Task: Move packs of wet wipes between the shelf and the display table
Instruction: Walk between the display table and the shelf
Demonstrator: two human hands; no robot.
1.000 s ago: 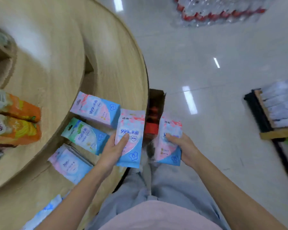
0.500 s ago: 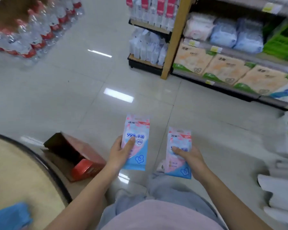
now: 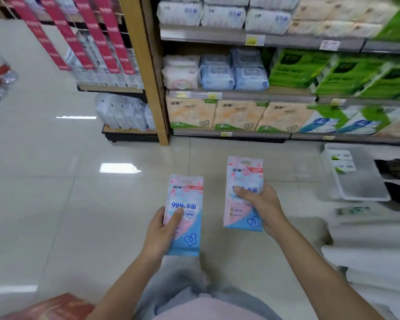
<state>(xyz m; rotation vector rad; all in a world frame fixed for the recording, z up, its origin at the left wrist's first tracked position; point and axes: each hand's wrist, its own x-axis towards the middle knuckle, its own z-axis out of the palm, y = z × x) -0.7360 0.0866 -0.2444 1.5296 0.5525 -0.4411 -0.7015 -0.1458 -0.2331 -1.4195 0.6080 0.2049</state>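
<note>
Head view showed us partway: our left hand (image 3: 162, 229) pinched the left pack (image 3: 185, 218), thumb on its front, at lower centre, our right hand (image 3: 264, 204) likewise pinched the right pack (image 3: 243, 176) beside it, and neither had reached the shelf (image 3: 240, 95) in the upper frame.

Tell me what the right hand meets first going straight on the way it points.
The right hand, led by its wipes pack, crosses open floor, then probably meets the peach tissue packs on the bottom shelf.

Left pack (image 3: 185, 197): "洁柔", "999% 杀菌". Right pack (image 3: 244, 175): "洁柔", "10", "杀菌". Shelf tags (image 3: 255, 40) blurred.
</note>
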